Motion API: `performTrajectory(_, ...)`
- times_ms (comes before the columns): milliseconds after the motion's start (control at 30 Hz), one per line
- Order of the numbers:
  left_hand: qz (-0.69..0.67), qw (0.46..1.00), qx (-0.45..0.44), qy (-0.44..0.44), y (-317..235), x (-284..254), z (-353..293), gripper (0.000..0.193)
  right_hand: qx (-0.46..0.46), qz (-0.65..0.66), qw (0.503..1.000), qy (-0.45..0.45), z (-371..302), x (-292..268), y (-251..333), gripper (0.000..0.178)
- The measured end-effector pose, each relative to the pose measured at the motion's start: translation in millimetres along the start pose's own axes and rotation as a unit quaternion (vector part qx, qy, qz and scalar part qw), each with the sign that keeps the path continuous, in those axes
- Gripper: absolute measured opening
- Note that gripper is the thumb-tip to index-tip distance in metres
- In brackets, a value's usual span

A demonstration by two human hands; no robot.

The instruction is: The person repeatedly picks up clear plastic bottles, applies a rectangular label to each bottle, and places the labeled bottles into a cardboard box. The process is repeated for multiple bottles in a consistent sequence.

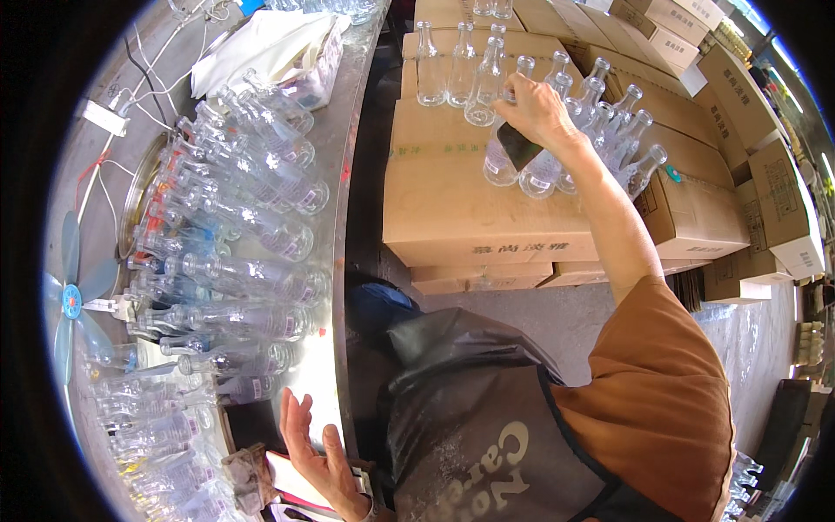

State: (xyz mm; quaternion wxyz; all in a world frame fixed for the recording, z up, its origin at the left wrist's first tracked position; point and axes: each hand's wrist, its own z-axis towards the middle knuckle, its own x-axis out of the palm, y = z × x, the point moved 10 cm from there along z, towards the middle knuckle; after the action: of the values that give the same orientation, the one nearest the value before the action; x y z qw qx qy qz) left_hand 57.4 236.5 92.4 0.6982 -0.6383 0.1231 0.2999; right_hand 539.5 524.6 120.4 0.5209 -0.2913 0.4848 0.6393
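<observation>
My right hand reaches over a cardboard box, its fingers closed around the neck of a clear glass bottle standing upright at the near edge of a group. A dark flat patch shows just under the palm; what it is I cannot make out. Several more clear bottles stand close beside and behind it, some touching. My left hand is held at the table's near edge with fingers spread and nothing in it. Many clear bottles with pale labels lie on their sides on the metal table.
The metal table runs along my left, with a bin of white sheets and a blue-bladed fan. Closed cartons are stacked ahead and right. Open boxes stand at the far right. A small notebook or box lies by my left hand.
</observation>
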Motion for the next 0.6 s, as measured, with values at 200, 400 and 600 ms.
performTrajectory(200, -0.012, 1.000, 0.000, 0.003, 9.1, 4.0, 3.4, 0.060, 0.004, -0.076, 0.997, 0.017, 2.2, -6.5, 1.0, 0.042)
performTrajectory(400, -0.013, 1.000, -0.004, 0.005, 13.7, 7.2, 7.9, 0.059, 0.021, -0.106, 0.992, 0.067, 5.1, -22.9, 13.5, 0.044)
performTrajectory(600, -0.001, 1.000, -0.014, 0.007, 12.9, 9.5, 12.0, 0.060, -0.041, -0.092, 0.994, -0.030, 57.0, -71.4, 23.4, 0.049)
